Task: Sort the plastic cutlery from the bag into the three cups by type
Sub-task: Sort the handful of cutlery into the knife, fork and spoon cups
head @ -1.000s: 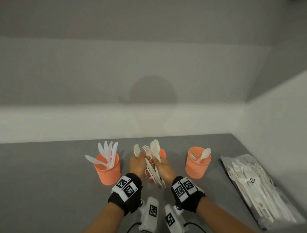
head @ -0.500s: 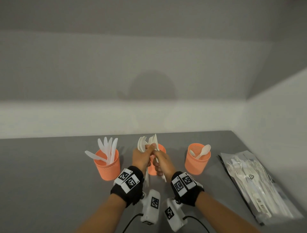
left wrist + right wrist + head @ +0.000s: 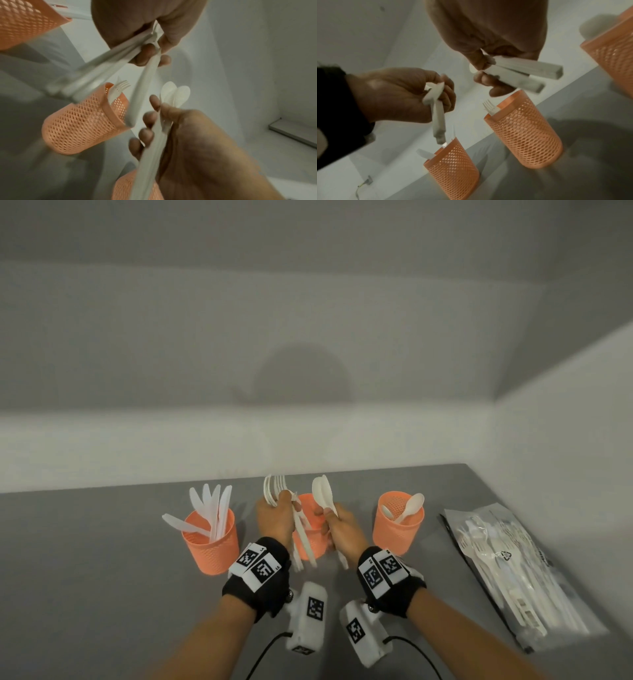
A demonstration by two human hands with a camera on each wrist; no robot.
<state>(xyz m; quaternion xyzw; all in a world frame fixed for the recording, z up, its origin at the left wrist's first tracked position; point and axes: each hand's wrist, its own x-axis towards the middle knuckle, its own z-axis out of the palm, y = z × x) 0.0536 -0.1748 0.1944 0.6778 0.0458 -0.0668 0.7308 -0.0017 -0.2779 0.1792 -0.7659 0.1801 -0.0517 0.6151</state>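
Note:
Three orange mesh cups stand in a row. The left cup (image 3: 212, 537) holds knives, the middle cup (image 3: 310, 525) holds a fork (image 3: 489, 106), and the right cup (image 3: 399, 523) holds spoons. In front of the middle cup, my left hand (image 3: 275, 517) grips a bundle of white forks (image 3: 274, 489), tines up and handles hanging down. Just to its right, my right hand (image 3: 342, 529) pinches two white spoons (image 3: 322, 494), bowls up. In the left wrist view the two spoons (image 3: 176, 94) are fanned apart. The clear bag (image 3: 507, 570) of cutlery lies flat at the far right.
The grey table (image 3: 85, 577) ends at a white wall behind the cups and another wall right of the bag. The cups stand about a hand's width apart. A wall socket with a cable (image 3: 366, 182) shows in the right wrist view.
The hands held one mixed bundle together; now they have drawn apart. My right hand has come away to the right with two spoons, and my left hand keeps the forks.

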